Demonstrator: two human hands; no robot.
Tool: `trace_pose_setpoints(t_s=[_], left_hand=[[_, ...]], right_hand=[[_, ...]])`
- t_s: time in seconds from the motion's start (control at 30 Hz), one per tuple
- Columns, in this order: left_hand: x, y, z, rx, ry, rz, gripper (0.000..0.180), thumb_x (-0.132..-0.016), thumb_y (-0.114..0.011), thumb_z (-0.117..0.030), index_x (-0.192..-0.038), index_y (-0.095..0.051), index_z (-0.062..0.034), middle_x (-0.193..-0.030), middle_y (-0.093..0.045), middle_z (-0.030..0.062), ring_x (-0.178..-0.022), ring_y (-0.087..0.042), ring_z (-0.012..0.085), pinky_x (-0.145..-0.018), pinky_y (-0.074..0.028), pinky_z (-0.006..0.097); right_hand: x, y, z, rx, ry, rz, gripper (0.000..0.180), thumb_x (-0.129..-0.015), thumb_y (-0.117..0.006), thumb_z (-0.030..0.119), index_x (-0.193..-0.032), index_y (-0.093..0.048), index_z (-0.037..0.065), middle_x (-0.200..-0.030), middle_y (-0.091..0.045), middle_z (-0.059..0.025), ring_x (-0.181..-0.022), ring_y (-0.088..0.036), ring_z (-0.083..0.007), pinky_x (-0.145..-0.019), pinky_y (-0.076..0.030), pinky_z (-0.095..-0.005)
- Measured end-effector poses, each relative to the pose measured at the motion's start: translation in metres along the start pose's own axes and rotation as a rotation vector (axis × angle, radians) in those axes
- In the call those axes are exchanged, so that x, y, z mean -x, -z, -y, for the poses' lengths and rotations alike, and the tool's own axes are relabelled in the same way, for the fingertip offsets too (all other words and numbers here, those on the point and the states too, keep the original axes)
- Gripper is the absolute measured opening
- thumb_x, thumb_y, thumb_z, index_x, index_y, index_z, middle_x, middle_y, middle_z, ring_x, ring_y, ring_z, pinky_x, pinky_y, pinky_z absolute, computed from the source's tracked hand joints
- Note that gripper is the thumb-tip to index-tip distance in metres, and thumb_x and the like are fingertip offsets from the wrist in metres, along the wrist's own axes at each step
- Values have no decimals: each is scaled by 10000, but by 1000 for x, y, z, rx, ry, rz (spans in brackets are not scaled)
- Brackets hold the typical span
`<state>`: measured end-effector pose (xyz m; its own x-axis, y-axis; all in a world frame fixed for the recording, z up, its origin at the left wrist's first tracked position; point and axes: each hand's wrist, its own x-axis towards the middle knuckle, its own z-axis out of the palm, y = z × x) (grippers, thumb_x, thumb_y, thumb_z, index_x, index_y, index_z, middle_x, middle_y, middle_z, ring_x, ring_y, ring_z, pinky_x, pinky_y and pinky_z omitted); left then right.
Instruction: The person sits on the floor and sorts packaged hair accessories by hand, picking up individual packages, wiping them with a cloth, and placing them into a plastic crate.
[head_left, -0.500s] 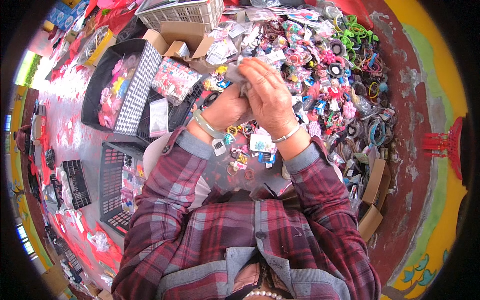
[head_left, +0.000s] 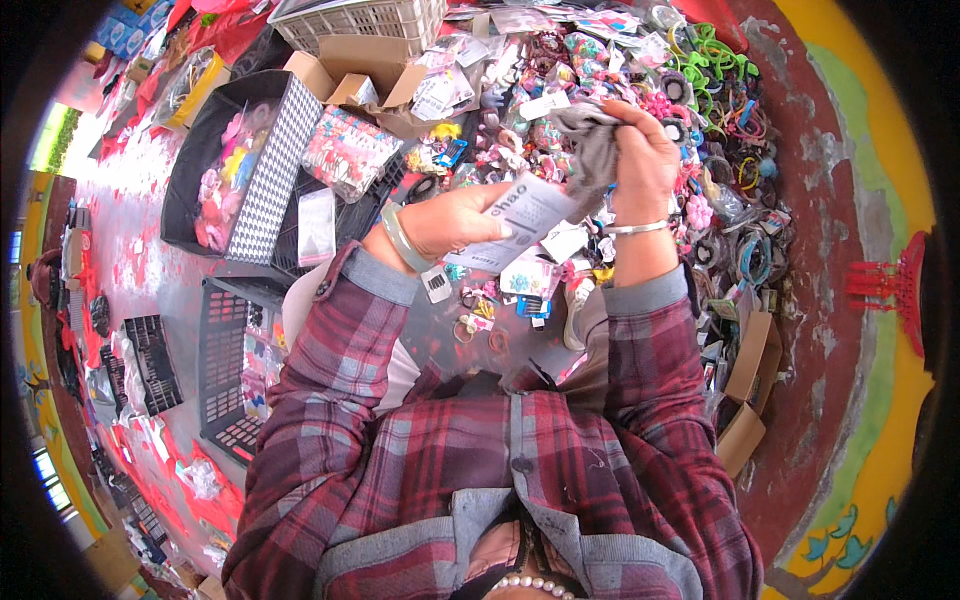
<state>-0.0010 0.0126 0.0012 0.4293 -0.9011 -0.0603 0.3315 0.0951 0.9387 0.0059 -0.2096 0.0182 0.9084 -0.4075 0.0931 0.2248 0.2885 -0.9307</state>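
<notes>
Since the earlier frame the two hands have drawn apart: then they met over one small item, now each carries its own. Right hand is raised, its grip clenched on a crumpled grey cloth piece that hangs down and to the left from the fingers, long axis roughly vertical. Left hand, lower and to the left of that grip, is closed on a white printed card that slants up and to the right, its upper edge ending just below the cloth; whether the two touch cannot be told. The left hand is thus the nearer one to the hanging end. Beyond both grips lies a heap of hair accessories; left of the left grip stand a cardboard box and a checked black bin.
</notes>
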Motion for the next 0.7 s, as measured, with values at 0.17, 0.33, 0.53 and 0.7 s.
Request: trace_pose_setpoints(t_s=[0.17, 0.33, 0.53, 0.7], left_hand=[[10, 9, -7, 437, -212, -349, 518, -754, -553, -4, -1244, -390, 29, -1149, -542, 160, -1029, -560, 261, -883, -458, 370], [7, 14, -14, 626, -392, -400, 510, -743, -531, 17, -1234, -395, 38, -1139, -540, 171, -1032, -555, 280, -894, -452, 387], [6, 10, -12, 564, -363, -344, 554, -753, -546, 7, -1278, -367, 9, -1188, -511, 149, -1090, -514, 253, -930, -414, 367], [-1, 12, -18, 235, -459, -403, 556, -803, -596, -96, -1301, -358, -36, -1248, -462, 103, -1167, -433, 191, -959, -368, 318]], right_hand=[[-6, 18, 20, 291, -105, 165, 217, -739, -444, -19, -746, -661, -15, -715, -615, -39, -645, -544, -99, -625, -417, -212], [17, -7, 15, 335, -320, 544, 202, -818, -616, 163, -919, -643, -10, -738, -600, 1, -685, -514, -58, -622, -405, -208], [34, -14, -2, 331, -455, 686, 190, -777, -659, 99, -912, -655, -35, -765, -617, -8, -670, -526, -69, -600, -423, -214], [34, -13, 12, 764, 320, 540, 154, -737, -664, 81, -890, -685, 77, -632, -577, -36, -554, -537, -118, -520, -417, -236]])
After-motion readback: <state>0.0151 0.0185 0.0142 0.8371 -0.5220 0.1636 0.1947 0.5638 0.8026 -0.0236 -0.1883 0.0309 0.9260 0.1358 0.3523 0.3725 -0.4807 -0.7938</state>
